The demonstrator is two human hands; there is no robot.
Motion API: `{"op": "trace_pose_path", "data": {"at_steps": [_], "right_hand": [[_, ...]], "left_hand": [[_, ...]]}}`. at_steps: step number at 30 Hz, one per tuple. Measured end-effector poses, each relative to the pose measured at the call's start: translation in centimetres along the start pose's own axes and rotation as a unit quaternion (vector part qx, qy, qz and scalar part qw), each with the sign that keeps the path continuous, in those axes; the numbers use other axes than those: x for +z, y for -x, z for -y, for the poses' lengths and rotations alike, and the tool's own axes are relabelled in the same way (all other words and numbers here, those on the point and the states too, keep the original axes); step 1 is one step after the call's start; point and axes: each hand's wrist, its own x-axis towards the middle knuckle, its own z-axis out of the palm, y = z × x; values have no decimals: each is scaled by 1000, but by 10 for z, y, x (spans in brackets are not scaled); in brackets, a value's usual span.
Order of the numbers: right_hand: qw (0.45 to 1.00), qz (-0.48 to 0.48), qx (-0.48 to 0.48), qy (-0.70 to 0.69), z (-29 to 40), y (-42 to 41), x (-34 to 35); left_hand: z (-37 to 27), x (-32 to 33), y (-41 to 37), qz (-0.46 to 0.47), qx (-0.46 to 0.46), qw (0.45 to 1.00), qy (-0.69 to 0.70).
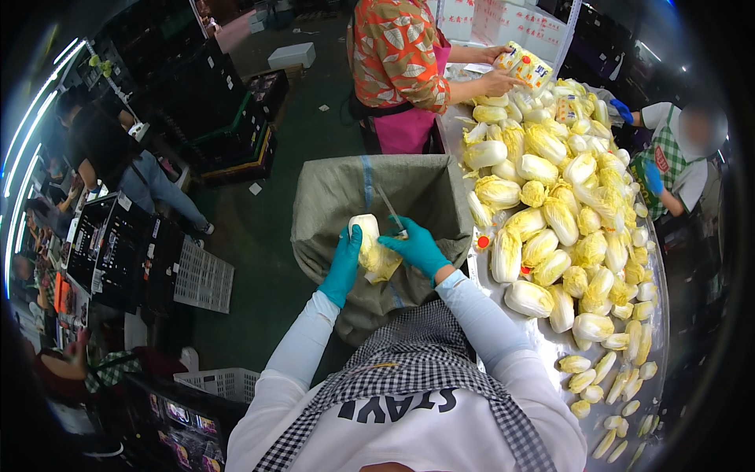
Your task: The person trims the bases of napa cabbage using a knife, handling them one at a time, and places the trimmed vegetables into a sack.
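My left hand [343, 265], in a teal glove, is closed around a small napa cabbage [367, 233] with its white base upward. In the same kind of glove, my right hand [420, 246] grips a knife [390, 207], its thin blade pointing up and away from me. The right fingers also touch a loose yellow leaf [386, 268] at the cabbage's lower side; whether it is still attached, I cannot tell. Both hands are above a bin lined with a grey-green woven sack [330, 177], whose bottom is hidden in shadow.
To my right, a metal table [548, 336] bears a heap of napa cabbages [554, 218]. A co-worker in a pink apron [401, 130] holds a printed bag [525, 68]. Another person [672, 153] stands across the table. Black crates [118, 248] and a grey crate [203, 274] stand left.
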Motion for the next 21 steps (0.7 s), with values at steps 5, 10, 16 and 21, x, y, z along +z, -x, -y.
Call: {"op": "trace_pose_path", "data": {"at_steps": [5,10,16,21], "right_hand": [[988,101,81,-85,10,2,9],[999,7,-27,-21,-9,-12,-7],[984,-140,-92,66,-51,-26,-12],[961,154,131,-187,22,15,-14]], "left_hand": [[7,14,0,-41,151,975,-160],[-2,2,-10,5,-45,998,43],[-26,12,8,122,-105,963,214],[-4,26,10,90,144,985,-34]]}}
